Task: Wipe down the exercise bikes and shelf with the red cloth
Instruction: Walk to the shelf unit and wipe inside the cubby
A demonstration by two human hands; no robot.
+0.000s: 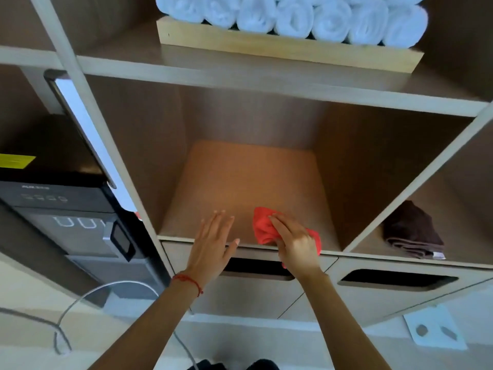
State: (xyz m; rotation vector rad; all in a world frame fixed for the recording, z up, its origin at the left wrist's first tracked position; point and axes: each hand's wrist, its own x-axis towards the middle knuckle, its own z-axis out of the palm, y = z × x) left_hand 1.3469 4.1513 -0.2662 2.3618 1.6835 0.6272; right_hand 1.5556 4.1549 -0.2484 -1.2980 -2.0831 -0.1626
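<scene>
The shelf step is in hand; the right hand [294,243] grasps the bunched red cloth [262,227] and presses it on the near right part of the middle cubby's floor, at the front edge of the shelf [240,177]; the left hand [213,241] lies flat with fingers straight at the near edge, holding nothing; no exercise bikes are in view; next, I judge, the cloth should sweep toward the far corners and left side.

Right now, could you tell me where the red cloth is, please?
In the head view the red cloth lies under the right hand at the front edge of the middle shelf, right of the flat left hand.
</scene>
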